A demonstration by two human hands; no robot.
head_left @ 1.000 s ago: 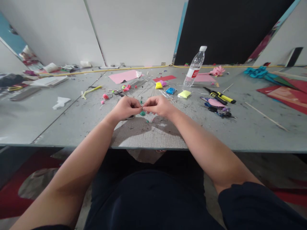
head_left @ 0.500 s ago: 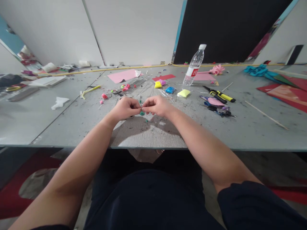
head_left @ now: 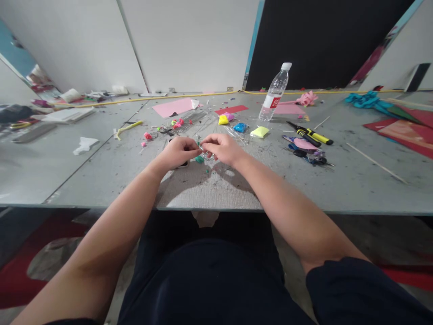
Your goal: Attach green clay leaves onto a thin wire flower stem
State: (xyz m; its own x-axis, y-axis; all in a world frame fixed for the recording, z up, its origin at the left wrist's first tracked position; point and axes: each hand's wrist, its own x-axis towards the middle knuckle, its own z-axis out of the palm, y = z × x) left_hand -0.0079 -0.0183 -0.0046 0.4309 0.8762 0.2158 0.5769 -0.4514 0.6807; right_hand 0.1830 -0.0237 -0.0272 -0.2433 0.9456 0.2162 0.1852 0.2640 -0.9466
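Note:
My left hand and my right hand meet over the middle of the table, fingertips almost touching. Both are closed in a pinch, and what lies between the fingers is too small and hidden to name. A green lump, like modelling clay, shows just below the left fingertips; whether it is held I cannot tell. Thin shiny strands show by the right fingers. On the table under the hands lies a tiny green bit. A dark phone-like object is partly covered by my left hand.
Beyond the hands lie yellow, blue and pale yellow packets. A water bottle stands behind them. Yellow-black pliers and a thin stick are to the right. Pink clay pieces and white tissue lie left.
The fingertips have moved slightly apart, and my right thumb has shifted. The green lump appears a little further left and larger. More of the strands by the right fingers shows.

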